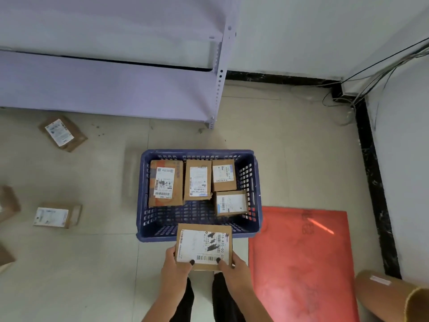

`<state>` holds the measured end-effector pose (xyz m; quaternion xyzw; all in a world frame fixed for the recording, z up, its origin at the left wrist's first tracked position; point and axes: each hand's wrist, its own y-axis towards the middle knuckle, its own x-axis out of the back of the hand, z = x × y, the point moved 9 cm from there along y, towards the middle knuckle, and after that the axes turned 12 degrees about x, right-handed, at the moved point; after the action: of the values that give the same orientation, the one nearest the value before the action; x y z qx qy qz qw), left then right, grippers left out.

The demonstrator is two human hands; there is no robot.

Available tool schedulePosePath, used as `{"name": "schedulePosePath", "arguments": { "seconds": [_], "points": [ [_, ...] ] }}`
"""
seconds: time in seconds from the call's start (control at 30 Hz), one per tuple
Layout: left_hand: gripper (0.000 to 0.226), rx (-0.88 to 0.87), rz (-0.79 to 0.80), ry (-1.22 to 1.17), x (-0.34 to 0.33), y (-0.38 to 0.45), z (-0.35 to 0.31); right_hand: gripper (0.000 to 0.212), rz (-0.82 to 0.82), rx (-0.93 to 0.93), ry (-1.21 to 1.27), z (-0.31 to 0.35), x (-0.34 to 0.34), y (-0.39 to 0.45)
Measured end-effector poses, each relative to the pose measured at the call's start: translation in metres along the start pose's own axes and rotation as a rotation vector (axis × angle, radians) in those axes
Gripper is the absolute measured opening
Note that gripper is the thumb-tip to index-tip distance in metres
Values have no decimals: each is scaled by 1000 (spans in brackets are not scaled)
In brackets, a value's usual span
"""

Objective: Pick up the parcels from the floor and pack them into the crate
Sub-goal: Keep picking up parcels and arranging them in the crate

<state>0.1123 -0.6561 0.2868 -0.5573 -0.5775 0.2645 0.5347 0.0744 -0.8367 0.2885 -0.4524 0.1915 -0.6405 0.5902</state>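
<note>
A blue slotted crate [162,226] stands on the floor in front of me with several labelled cardboard parcels [165,182] packed along its far side. I hold another brown parcel [204,246] with a white shipping label over the crate's near rim. My left hand [175,268] grips its lower left corner and my right hand [232,267] its lower right corner, thumbs on top. More parcels lie on the floor at the left: one near the shelf [62,133] and one lower down [56,216].
A pale metal shelf unit [111,84] stands behind the crate. A red mat [301,259] lies to the right of the crate. A brown cardboard tube [392,296] is at the bottom right. Cables [362,89] hang in the far right corner. Box edges [8,203] show at the left border.
</note>
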Motion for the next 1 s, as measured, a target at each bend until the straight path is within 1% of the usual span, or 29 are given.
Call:
{"name": "schedulePosePath", "arguments": {
  "seconds": [0.2,0.23,0.33,0.4,0.53,0.7,0.8,0.87,0.9,1.0],
  "points": [
    [54,-60,-28,-42,-17,4,-8,34,-9,-1,68,-17,7,15],
    [56,-75,-29,-51,-18,5,-12,39,-9,-4,83,-18,7,18],
    [62,-124,-11,-93,-18,12,-23,71,-10,3,177,-19,4,26],
    [62,-137,8,-101,-18,18,-27,80,-16,1,232,-20,1,31],
    [62,-155,11,-71,-16,33,-29,76,-13,5,301,-21,-5,42],
    [56,-145,-68,-31,-16,62,-22,72,14,99,163,-6,-5,79],
    [45,-131,-90,-14,-23,102,-18,71,22,189,58,4,-11,120],
    [42,-97,-100,3,-30,135,-13,68,38,226,-24,1,-22,151],
    [45,-93,-104,23,-33,150,-11,67,46,237,-59,-3,-28,166],
    [68,-132,-101,132,-45,186,-8,65,60,208,-142,-24,-48,200]
  ]
}}
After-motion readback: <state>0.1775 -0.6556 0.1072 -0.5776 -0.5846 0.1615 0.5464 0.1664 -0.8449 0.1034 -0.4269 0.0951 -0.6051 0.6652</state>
